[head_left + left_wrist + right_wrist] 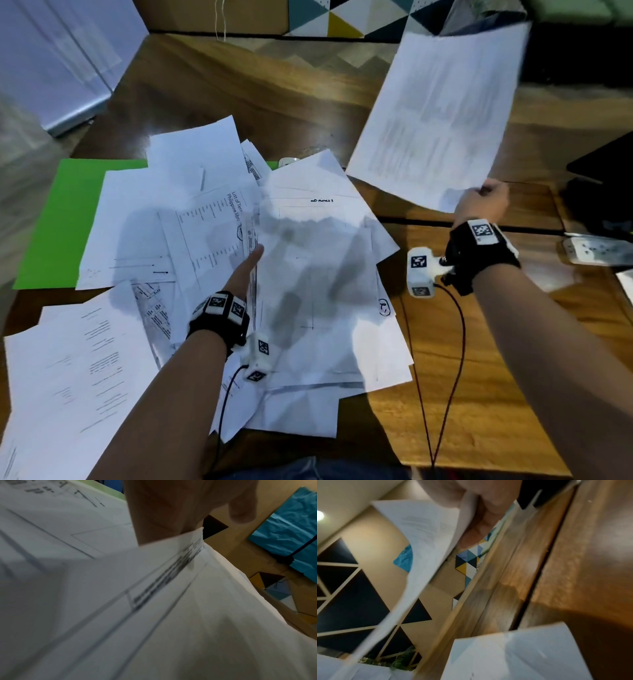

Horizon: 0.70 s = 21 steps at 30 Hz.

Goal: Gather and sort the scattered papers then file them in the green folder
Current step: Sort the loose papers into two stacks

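A loose pile of white printed papers (pixel 308 274) covers the middle of the wooden table (pixel 479 377). It partly hides the green folder (pixel 65 219) lying flat at the left. My left hand (pixel 251 260) reaches into the pile, thumb on top of a sheaf's edge, fingers hidden beneath the sheets. In the left wrist view the left hand (pixel 163 513) meets that sheaf edge (pixel 188 555). My right hand (pixel 486 197) pinches the lower corner of one raised sheet (pixel 438 113), above the table's right side. In the right wrist view its fingers (pixel 479 524) clamp the raised sheet (pixel 428 527).
A white power strip (pixel 596 251) and a black device (pixel 603 192) sit at the right edge. A pale cabinet (pixel 58 68) stands beyond the table's left corner. More sheets (pixel 78 370) lie at the near left. Bare wood shows at the near right.
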Motion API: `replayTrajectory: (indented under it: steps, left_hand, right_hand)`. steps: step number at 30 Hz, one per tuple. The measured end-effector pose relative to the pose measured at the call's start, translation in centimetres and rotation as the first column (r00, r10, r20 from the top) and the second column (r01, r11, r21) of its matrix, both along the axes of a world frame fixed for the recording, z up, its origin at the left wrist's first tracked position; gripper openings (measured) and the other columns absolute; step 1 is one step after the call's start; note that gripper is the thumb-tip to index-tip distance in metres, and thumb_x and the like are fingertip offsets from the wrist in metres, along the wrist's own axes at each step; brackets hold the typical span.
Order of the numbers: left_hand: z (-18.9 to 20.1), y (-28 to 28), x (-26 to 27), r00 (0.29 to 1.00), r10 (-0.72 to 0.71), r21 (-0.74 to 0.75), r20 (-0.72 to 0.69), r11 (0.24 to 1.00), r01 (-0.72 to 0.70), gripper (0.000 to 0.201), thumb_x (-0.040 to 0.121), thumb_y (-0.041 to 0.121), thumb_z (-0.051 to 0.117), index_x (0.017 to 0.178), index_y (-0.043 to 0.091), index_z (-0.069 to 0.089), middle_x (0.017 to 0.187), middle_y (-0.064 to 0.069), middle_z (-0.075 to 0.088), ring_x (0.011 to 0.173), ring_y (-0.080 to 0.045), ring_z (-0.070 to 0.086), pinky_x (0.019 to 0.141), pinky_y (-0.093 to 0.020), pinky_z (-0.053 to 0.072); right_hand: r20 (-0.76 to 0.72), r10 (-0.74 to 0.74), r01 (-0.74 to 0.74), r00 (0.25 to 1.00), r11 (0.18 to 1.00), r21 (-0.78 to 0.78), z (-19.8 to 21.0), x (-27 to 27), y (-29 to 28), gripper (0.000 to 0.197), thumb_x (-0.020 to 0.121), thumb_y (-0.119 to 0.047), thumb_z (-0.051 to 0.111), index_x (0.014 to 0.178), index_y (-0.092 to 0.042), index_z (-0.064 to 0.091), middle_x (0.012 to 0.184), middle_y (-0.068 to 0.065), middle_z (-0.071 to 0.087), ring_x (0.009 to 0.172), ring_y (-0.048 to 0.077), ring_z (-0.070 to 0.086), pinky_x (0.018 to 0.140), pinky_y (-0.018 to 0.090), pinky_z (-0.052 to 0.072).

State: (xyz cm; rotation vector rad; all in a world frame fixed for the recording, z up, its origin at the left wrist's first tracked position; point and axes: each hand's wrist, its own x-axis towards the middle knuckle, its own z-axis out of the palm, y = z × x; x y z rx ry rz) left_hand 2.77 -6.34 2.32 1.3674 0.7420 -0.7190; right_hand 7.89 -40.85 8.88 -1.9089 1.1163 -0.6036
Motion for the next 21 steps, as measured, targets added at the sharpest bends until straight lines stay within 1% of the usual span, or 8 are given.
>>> replayTrajectory:
  steps: [3,8,10,12,14,16,18,21]
  left_hand:
    - [-0.1,0.2,-0.1,0.990,0.124,-0.128,0.069,0.985,-0.114,0.045,0.086,0.057,0.052,0.118,0.026,0.063,0.101,-0.007,0.075,0.083,-0.023,0.073,0.075,-0.033,0.055]
    - [0.4,0.3,-0.7,0.989,0.125,-0.099,0.076,0.988,-0.117,0.045,0.086,0.061,0.049,0.111,0.027,0.064,0.102,-0.006,0.070,0.094,-0.022,0.066,0.079,-0.033,0.052]
    - [0.1,0.7,-1.0,0.992,0.108,-0.064,0.066,0.992,-0.104,0.058,0.080,0.066,0.053,0.123,0.027,0.059,0.120,-0.006,0.065,0.110,-0.025,0.061,0.098,-0.041,0.046]
    - [-0.5,0.9,-1.1,0.998,0.060,-0.020,0.037,0.998,-0.059,0.084,0.067,0.074,0.061,0.138,0.033,0.045,0.146,-0.004,0.044,0.134,-0.028,0.042,0.113,-0.048,0.030]
    - [-0.1,0.7,-1.4,1.000,0.015,0.019,0.027,1.000,-0.015,0.079,0.078,0.062,0.060,0.145,0.029,0.034,0.152,-0.001,0.029,0.144,-0.026,0.023,0.117,-0.047,0.018]
    - [-0.2,0.5,-1.5,0.997,-0.054,0.081,0.054,0.995,0.050,0.068,0.086,0.043,0.062,0.144,0.018,0.037,0.148,-0.004,0.034,0.143,-0.024,0.024,0.116,-0.044,0.017]
    - [-0.4,0.3,-1.5,0.990,-0.127,0.176,0.067,0.978,0.114,0.081,0.067,0.038,0.079,0.137,0.010,0.047,0.142,-0.008,0.046,0.131,-0.029,0.043,0.112,-0.045,0.031]
    - [-0.5,0.3,-1.2,0.981,-0.172,0.265,0.091,0.954,0.142,0.057,0.077,0.014,0.075,0.128,0.001,0.054,0.120,-0.009,0.058,0.114,-0.029,0.054,0.097,-0.037,0.040]
  right_hand:
    - [-0.127,0.181,-0.171,0.975,0.982,0.083,-2.7,-2.7,1.8,0.019,0.088,0.000,0.049,0.103,-0.004,0.061,0.102,0.016,0.063,0.086,0.019,0.053,0.079,0.032,0.048]
    - [-0.219,0.386,-0.325,0.896,0.907,0.269,-7.8,-9.6,6.7,0.011,0.092,-0.003,0.050,0.097,-0.008,0.058,0.097,0.012,0.063,0.088,0.022,0.056,0.072,0.023,0.039]
    - [-0.296,0.441,-0.365,0.847,0.888,0.279,-9.2,-11.9,8.2,0.013,0.093,-0.002,0.046,0.099,-0.004,0.057,0.096,0.015,0.060,0.085,0.026,0.053,0.067,0.023,0.034]
    - [-0.366,0.489,-0.407,0.791,0.869,0.282,-10.2,-13.6,9.6,0.017,0.094,0.000,0.042,0.102,-0.004,0.056,0.104,0.018,0.062,0.089,0.031,0.055,0.069,0.028,0.036]
    - [-0.385,0.506,-0.402,0.771,0.857,0.321,-10.6,-14.7,10.8,0.018,0.093,0.002,0.040,0.105,-0.005,0.052,0.111,0.019,0.061,0.097,0.033,0.057,0.076,0.034,0.043]
    - [-0.399,0.496,-0.368,0.771,0.859,0.357,-11.0,-15.1,11.3,0.016,0.093,0.000,0.040,0.103,-0.009,0.047,0.113,0.016,0.059,0.096,0.030,0.056,0.076,0.032,0.044]
    - [-0.419,0.489,-0.356,0.765,0.864,0.356,-11.0,-15.0,11.5,0.016,0.091,-0.006,0.046,0.106,-0.012,0.045,0.117,0.013,0.056,0.098,0.027,0.055,0.080,0.034,0.047]
    - [-0.532,0.537,-0.509,0.655,0.834,0.215,-11.3,-14.0,10.9,0.054,0.086,-0.024,0.059,0.133,-0.007,0.038,0.137,0.013,0.042,0.127,0.031,0.042,0.105,0.044,0.038]
